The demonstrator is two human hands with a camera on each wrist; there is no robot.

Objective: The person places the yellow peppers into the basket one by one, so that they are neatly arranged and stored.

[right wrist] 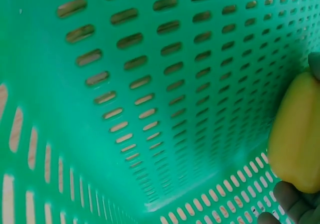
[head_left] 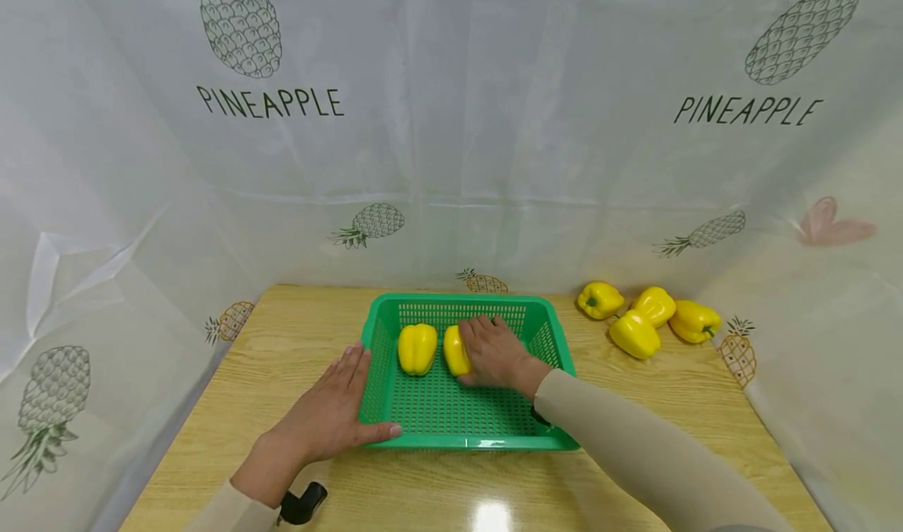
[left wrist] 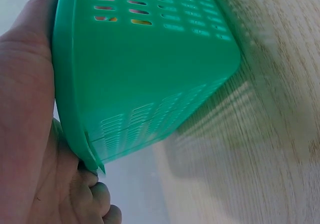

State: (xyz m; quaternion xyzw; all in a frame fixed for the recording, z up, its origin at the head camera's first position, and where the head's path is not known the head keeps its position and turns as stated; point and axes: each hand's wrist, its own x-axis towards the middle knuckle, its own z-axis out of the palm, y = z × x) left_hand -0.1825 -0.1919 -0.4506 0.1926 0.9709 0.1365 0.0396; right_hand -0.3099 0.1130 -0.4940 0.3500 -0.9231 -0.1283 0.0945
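Note:
A green plastic basket point(head_left: 466, 443) with slotted walls stands on the wooden table. Inside it, toward the left, lies one yellow bell pepper point(head_left: 417, 350). Just right of that one, my right hand point(head_left: 494, 353) grips a second yellow bell pepper point(head_left: 455, 351), low in the basket. In the right wrist view this held pepper point(right wrist: 297, 134) shows at the right edge, with fingertips point(right wrist: 290, 199) at its end. My left hand point(head_left: 329, 407) rests along the basket's left rim, fingers straight and thumb on the front rim. The left wrist view shows that palm point(left wrist: 25, 98) against the rim.
Several yellow bell peppers point(head_left: 635, 334) lie grouped on the table at the back right, outside the basket. A white sheet printed with pineapples point(head_left: 480, 148) hangs behind and at both sides of the table point(head_left: 233, 438).

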